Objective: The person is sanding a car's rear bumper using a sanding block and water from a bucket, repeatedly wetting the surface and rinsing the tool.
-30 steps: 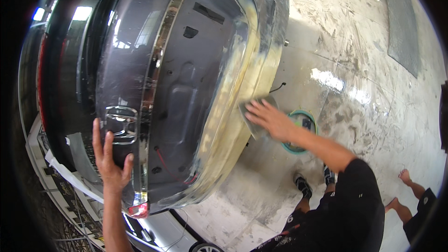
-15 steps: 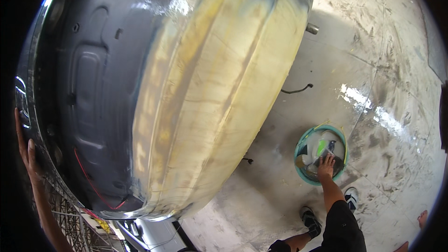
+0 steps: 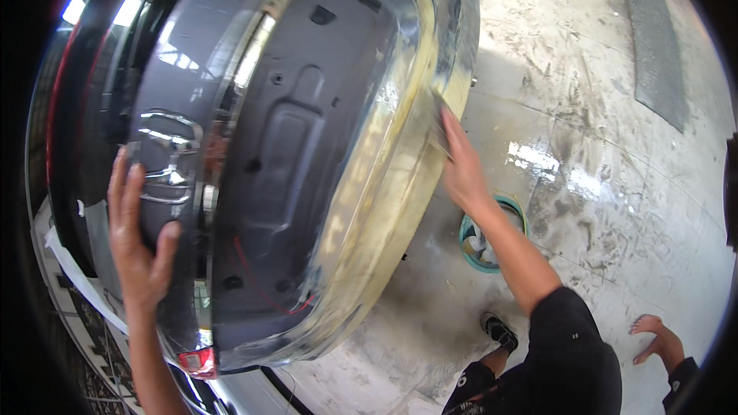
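Note:
My left hand [image 3: 144,253] lies with fingers apart on the dark glossy boot lid of a car, beside a chrome emblem [image 3: 167,155]. On the other side my right hand [image 3: 467,177] is closed around a thin dark flat pad [image 3: 440,127], blurred, so its exact kind is unclear. The pad is against the car's rear bumper [image 3: 369,219], near its outer edge. Yellowish filler and pale sanded patches cover the bumper. Between boot lid and bumper lies a dark recessed panel [image 3: 288,157].
A teal tub [image 3: 465,244] with water and several items stands on the floor below my right forearm. A red wire [image 3: 257,284] hangs across the recessed panel. My shoe [image 3: 500,332] is nearby. Another person's bare foot [image 3: 649,327] shows at lower right. A grey mat [image 3: 653,54] lies farther off.
My right hand has left the tub and come up to the bumper, now with the pad in it. The view has shifted, showing more of the boot lid under my left hand.

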Demonstrator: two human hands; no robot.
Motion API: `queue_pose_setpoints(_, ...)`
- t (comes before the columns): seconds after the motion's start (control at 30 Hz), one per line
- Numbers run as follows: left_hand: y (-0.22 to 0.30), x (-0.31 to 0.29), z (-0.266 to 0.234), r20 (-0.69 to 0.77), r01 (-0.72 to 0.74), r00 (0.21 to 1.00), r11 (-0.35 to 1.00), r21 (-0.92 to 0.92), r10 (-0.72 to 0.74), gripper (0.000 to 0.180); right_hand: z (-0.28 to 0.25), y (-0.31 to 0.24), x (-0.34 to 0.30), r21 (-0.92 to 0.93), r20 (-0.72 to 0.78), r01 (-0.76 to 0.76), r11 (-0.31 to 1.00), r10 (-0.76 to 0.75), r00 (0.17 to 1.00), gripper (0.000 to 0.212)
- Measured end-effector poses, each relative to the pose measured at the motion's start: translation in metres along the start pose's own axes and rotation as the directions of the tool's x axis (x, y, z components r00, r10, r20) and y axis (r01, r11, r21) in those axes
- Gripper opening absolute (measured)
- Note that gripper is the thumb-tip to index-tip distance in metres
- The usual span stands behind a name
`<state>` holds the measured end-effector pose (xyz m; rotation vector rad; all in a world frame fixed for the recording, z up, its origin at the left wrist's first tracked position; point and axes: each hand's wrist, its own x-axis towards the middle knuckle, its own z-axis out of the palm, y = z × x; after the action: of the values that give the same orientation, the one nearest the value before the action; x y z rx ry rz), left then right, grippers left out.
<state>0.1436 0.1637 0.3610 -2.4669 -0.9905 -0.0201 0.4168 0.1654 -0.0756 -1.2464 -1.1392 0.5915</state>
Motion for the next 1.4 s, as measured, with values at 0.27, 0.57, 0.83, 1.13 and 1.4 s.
queue_pose_setpoints(0.27,0.015,0.013,-0.008,-0.027,0.019,0.999,0.999,-0.028,-0.019,0.071,0.069,-0.114,0.082,-0.389,-0.056,0.042,0.920,-0.069,0.996,0.079)
queue_pose_setpoints(0.57,0.016,0.014,-0.012,-0.038,0.020,0.999,0.998,-0.062,-0.022,0.080,0.048,-0.097,0.119,-0.535,-0.093,-0.038,0.844,-0.014,0.996,0.076)
queue_pose_setpoints(0.83,0.014,0.009,-0.024,-0.001,0.036,0.999,0.997,-0.062,-0.036,0.081,0.036,-0.114,0.148,-0.586,-0.053,-0.036,0.810,0.007,0.999,0.066)
queue_pose_setpoints(1.13,0.015,0.011,-0.027,0.040,0.056,0.998,0.996,-0.063,-0.053,0.079,0.047,-0.116,0.133,-0.517,-0.105,-0.011,0.856,-0.051,0.993,0.068)
queue_pose_setpoints(1.4,0.017,0.019,-0.021,0.035,0.049,0.998,0.995,-0.088,-0.046,0.075,0.052,-0.107,0.091,-0.559,-0.020,0.032,0.829,-0.052,0.998,0.069)
